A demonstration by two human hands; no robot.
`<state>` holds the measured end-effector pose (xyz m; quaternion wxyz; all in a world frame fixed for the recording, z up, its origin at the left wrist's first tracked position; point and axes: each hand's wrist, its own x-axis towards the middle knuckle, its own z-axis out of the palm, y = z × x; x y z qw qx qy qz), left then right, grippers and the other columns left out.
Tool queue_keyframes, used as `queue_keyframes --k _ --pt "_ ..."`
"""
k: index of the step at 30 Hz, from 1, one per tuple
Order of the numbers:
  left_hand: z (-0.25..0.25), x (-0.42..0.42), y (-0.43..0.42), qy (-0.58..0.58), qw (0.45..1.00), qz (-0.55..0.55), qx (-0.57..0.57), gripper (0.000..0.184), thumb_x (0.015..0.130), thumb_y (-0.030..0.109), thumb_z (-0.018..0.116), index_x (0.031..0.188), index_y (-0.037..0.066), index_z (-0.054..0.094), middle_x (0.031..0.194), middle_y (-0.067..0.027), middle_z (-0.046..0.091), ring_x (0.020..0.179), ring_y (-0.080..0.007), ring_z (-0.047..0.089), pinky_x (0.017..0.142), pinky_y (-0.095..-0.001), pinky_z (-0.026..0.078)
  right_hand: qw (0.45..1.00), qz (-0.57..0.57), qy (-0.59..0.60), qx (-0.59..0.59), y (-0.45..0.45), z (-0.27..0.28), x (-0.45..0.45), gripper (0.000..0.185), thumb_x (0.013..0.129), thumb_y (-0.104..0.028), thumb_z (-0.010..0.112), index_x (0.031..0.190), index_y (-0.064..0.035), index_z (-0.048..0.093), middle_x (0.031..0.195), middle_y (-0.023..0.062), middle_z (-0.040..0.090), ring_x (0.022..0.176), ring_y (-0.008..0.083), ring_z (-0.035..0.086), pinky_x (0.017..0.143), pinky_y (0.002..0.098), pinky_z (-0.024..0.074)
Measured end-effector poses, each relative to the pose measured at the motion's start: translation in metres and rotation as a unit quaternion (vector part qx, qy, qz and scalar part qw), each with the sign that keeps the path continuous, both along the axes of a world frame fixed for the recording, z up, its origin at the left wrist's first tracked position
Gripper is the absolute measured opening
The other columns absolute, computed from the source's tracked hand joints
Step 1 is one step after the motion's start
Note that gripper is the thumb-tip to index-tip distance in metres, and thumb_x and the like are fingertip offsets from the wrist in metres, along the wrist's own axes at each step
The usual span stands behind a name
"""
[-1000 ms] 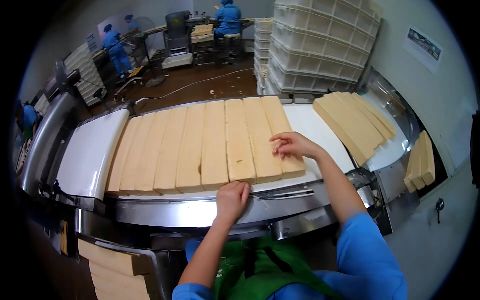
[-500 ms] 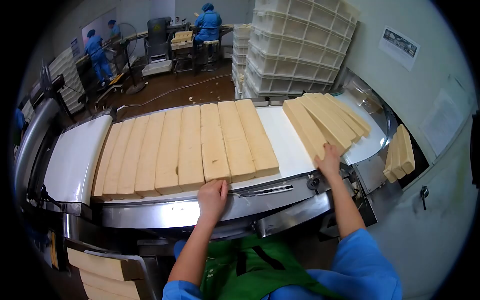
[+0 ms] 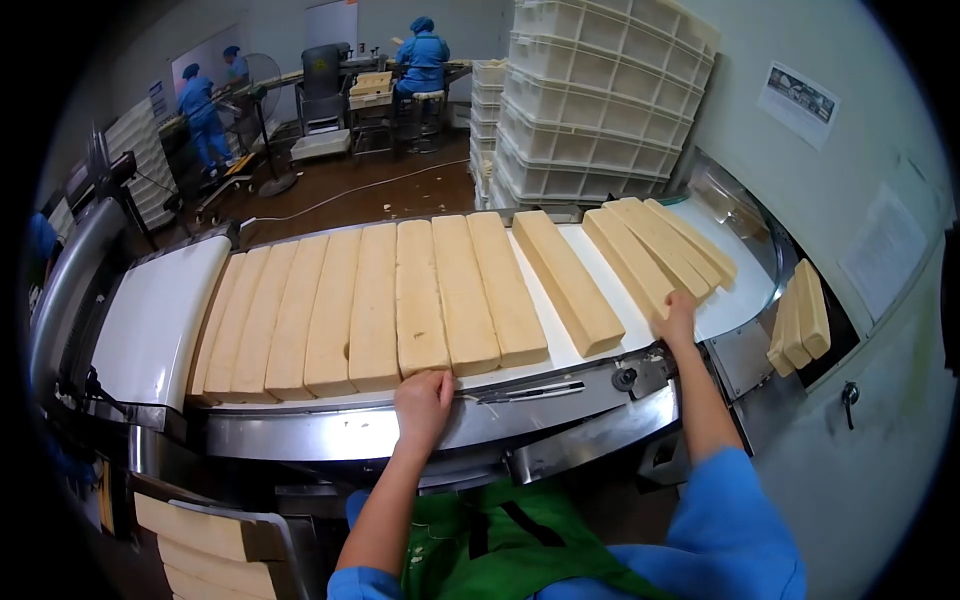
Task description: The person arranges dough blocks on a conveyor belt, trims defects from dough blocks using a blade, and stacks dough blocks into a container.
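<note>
Long pale-yellow blocks (image 3: 372,305) lie side by side in a row on the white conveyor belt (image 3: 165,320). My left hand (image 3: 424,408) is closed in a fist against the near ends of this row, and nothing shows in it. To the right, a single block (image 3: 566,282) lies at a slant, with strips of belt showing on both sides of it. My right hand (image 3: 677,318) has its fingers around the near end of a block (image 3: 632,260) in the fanned group at the right; its fingertips are partly hidden.
Pens (image 3: 530,392) lie on the metal front rail (image 3: 320,432). Tall stacks of white crates (image 3: 605,105) rise behind the belt. More blocks stand at the right (image 3: 800,318) and lower left (image 3: 200,530). People in blue work at the back, near a fan (image 3: 262,90).
The slanted block has come left from the fanned group onto the open belt. My right hand has shifted slightly right to the following block. My left hand stays at the row's near ends.
</note>
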<state>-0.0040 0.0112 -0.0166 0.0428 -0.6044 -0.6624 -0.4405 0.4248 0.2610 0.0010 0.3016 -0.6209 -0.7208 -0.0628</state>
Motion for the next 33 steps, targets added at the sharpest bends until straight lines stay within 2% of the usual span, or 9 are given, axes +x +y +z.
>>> queue_keyframes --k 2,7,10,12,20,23,28,32,33 --pt "0.001 0.001 -0.001 0.004 1.000 -0.006 -0.009 0.021 0.089 0.016 0.060 0.075 0.001 0.065 0.069 -0.0156 0.061 0.066 -0.0339 0.060 0.061 -0.0416 0.046 0.997 0.064 0.008 0.044 -0.014 -0.004 -0.018 0.031 0.073 -0.017 0.071 0.090 -0.0046 0.048 0.090 0.0159 0.051 0.093 0.0342 0.052 0.084 0.0405 0.0435" --pt "0.000 0.001 0.002 0.001 1.000 -0.012 -0.002 0.022 0.089 0.017 0.060 0.073 0.002 0.065 0.069 -0.0156 0.062 0.065 -0.0337 0.060 0.060 -0.0416 0.046 0.878 0.047 0.428 -0.208 0.027 0.005 0.024 0.022 0.093 -0.020 0.054 0.107 -0.0028 0.056 0.090 0.0092 0.062 0.082 0.0227 0.059 0.077 0.0347 0.0489" --pt "0.002 0.001 0.000 -0.005 1.000 -0.012 -0.006 0.024 0.089 0.017 0.060 0.071 0.002 0.064 0.068 -0.0158 0.061 0.064 -0.0341 0.060 0.059 -0.0422 0.046 0.932 0.123 0.253 -0.228 0.030 0.006 -0.018 0.034 0.089 -0.026 0.063 0.115 -0.0031 0.061 0.103 0.0130 0.066 0.093 0.0242 0.062 0.083 0.0321 0.0497" --pt "0.002 0.001 0.000 -0.010 1.000 -0.014 -0.005 0.024 0.089 0.017 0.060 0.071 0.002 0.064 0.067 -0.0161 0.061 0.063 -0.0344 0.060 0.059 -0.0426 0.046 0.987 0.134 0.077 -0.050 -0.012 0.010 -0.074 0.045 0.082 -0.029 0.074 0.119 -0.0055 0.063 0.118 0.0146 0.065 0.107 0.0252 0.062 0.091 0.0312 0.0482" --pt "-0.002 0.004 0.003 -0.010 1.000 0.004 0.000 0.027 0.088 0.019 0.061 0.066 0.002 0.060 0.064 -0.0159 0.059 0.061 -0.0349 0.059 0.058 -0.0447 0.045 0.943 0.248 0.191 -0.109 -0.024 -0.001 -0.132 0.064 0.073 -0.028 0.081 0.128 -0.0064 0.057 0.128 0.0148 0.059 0.119 0.0265 0.057 0.099 0.0325 0.0442" --pt "-0.001 0.004 0.003 -0.004 1.000 0.002 -0.002 0.026 0.088 0.019 0.061 0.067 0.003 0.060 0.064 -0.0160 0.059 0.061 -0.0350 0.059 0.058 -0.0449 0.045 0.943 0.233 0.161 -0.176 -0.042 0.014 -0.128 0.084 0.069 -0.030 0.083 0.138 -0.0032 0.044 0.137 0.0184 0.051 0.127 0.0319 0.049 0.103 0.0355 0.0410" --pt "-0.002 0.005 0.004 -0.004 1.000 -0.005 0.003 0.025 0.087 0.018 0.061 0.068 0.003 0.061 0.064 -0.0158 0.059 0.061 -0.0348 0.059 0.058 -0.0449 0.045 0.969 0.242 -0.024 -0.034 -0.081 0.008 -0.140 0.111 0.055 -0.028 0.088 0.145 0.0012 0.029 0.147 0.0239 0.035 0.137 0.0395 0.033 0.113 0.0422 0.0295" --pt "-0.004 0.002 0.004 -0.001 0.999 -0.033 0.016 0.023 0.087 0.018 0.062 0.069 0.003 0.061 0.065 -0.0152 0.059 0.061 -0.0344 0.059 0.058 -0.0444 0.045 0.970 0.242 0.000 -0.013 -0.073 -0.005 -0.144 0.104 0.058 -0.037 0.087 0.140 0.0001 0.036 0.143 0.0207 0.041 0.134 0.0412 0.036 0.108 0.0471 0.0318" --pt "-0.004 0.002 0.003 0.001 0.999 -0.035 0.015 0.023 0.087 0.018 0.062 0.069 0.003 0.061 0.065 -0.0152 0.059 0.061 -0.0344 0.059 0.058 -0.0444 0.045 0.966 0.256 -0.024 0.034 -0.074 -0.004 -0.142 0.083 0.067 -0.034 0.082 0.133 0.0002 0.046 0.139 0.0187 0.047 0.132 0.0393 0.039 0.106 0.0442 0.0342"
